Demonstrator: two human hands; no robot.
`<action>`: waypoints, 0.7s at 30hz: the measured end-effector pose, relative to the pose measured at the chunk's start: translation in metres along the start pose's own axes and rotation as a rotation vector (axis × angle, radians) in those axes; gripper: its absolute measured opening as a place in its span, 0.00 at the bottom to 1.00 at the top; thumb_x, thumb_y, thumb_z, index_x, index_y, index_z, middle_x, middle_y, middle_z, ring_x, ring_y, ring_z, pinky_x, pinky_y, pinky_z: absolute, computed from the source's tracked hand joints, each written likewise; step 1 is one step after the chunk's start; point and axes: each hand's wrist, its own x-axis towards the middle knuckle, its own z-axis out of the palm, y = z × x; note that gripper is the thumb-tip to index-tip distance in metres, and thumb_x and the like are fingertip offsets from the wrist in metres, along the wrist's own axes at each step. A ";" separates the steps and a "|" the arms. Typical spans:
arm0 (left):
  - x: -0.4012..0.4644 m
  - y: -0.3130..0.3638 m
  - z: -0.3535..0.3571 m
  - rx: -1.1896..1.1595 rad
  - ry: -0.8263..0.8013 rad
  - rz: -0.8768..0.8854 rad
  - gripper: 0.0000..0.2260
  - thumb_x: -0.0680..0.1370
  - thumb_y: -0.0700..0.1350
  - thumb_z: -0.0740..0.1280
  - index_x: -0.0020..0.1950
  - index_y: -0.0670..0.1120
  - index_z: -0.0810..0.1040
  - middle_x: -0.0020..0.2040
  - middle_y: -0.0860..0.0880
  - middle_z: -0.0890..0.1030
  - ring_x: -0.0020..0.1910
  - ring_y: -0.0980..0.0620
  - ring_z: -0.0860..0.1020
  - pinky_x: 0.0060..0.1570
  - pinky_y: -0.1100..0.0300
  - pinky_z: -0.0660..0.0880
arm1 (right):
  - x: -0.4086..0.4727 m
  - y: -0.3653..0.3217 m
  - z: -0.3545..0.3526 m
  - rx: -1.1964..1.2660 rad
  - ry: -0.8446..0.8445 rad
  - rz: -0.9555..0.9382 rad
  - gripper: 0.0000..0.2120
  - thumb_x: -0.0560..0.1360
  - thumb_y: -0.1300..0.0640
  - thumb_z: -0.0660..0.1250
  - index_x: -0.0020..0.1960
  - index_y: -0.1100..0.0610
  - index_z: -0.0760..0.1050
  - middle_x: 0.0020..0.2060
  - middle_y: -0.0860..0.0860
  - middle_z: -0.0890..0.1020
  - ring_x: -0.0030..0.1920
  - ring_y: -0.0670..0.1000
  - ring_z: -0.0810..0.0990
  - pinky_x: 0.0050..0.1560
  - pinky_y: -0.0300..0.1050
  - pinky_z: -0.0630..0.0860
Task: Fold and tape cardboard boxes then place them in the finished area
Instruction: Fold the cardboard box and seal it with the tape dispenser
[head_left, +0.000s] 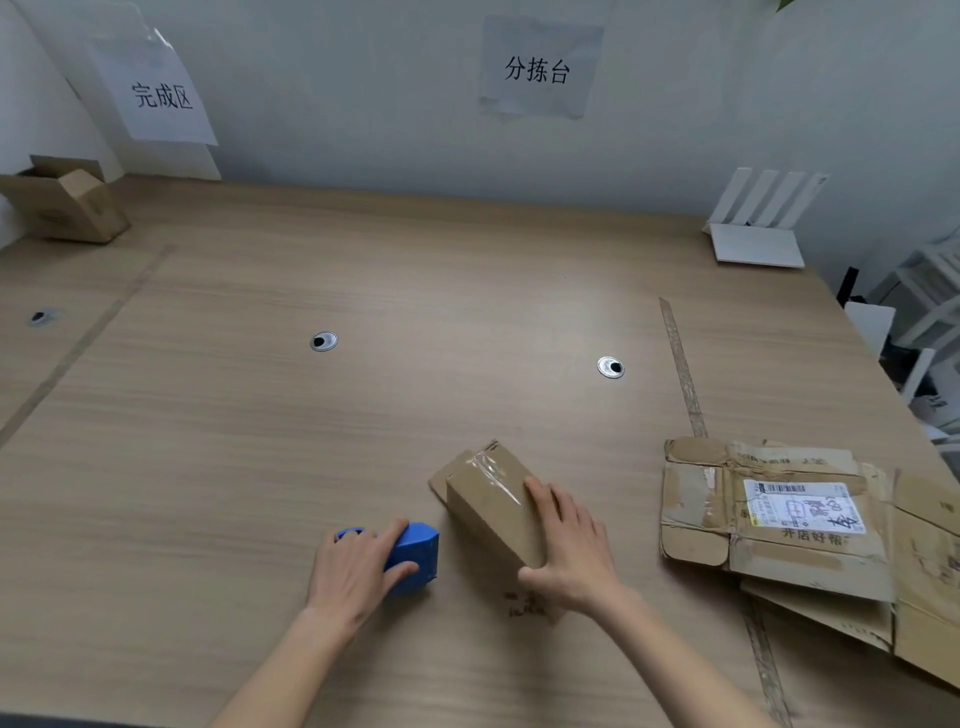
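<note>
Small cardboard box (493, 506) sits on the counter (363, 415) near the front edge, a little right of centre, lying at an angle. Clear tape (493, 470) runs over its far end and shines; one flap edge sticks out at the far left corner.

Right hand (569, 545) holds the box — fingers laid over the top right face, thumb hooked at the near end. Left hand (358, 564) grips the blue tape dispenser (413, 556), which rests on the counter just beside the box.

Handling, judged: box looks empty, so light; the worn corrugated walls should be stiff enough along edges but would dent if squeezed mid-panel. Taped patches are likely slick. Best hold — across the long side faces near the corners, or from beneath.

Finished area: sign (161, 96) on the wall at far left, with one open box (62, 205) under it, well apart from the hands. Flattened cartons (769, 519) lie stacked at right.
</note>
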 end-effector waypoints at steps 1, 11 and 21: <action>-0.001 -0.002 0.004 0.013 -0.005 -0.010 0.23 0.78 0.68 0.57 0.70 0.61 0.65 0.52 0.53 0.82 0.54 0.49 0.80 0.51 0.54 0.68 | 0.003 0.008 -0.007 -0.052 -0.024 -0.045 0.52 0.63 0.44 0.69 0.79 0.38 0.43 0.79 0.48 0.53 0.76 0.54 0.58 0.74 0.50 0.56; 0.002 -0.011 0.005 0.042 -0.131 -0.022 0.25 0.77 0.66 0.61 0.70 0.58 0.64 0.50 0.54 0.79 0.52 0.49 0.79 0.49 0.55 0.66 | 0.003 0.035 -0.026 -0.263 0.080 -0.275 0.37 0.75 0.40 0.67 0.79 0.39 0.54 0.80 0.46 0.54 0.80 0.51 0.53 0.77 0.50 0.53; 0.026 0.044 -0.029 -0.269 0.076 0.186 0.41 0.71 0.71 0.67 0.79 0.53 0.63 0.74 0.49 0.70 0.69 0.47 0.72 0.65 0.53 0.69 | 0.005 0.046 -0.043 -0.330 0.327 -0.245 0.41 0.58 0.71 0.74 0.66 0.42 0.77 0.59 0.50 0.79 0.52 0.55 0.80 0.43 0.47 0.74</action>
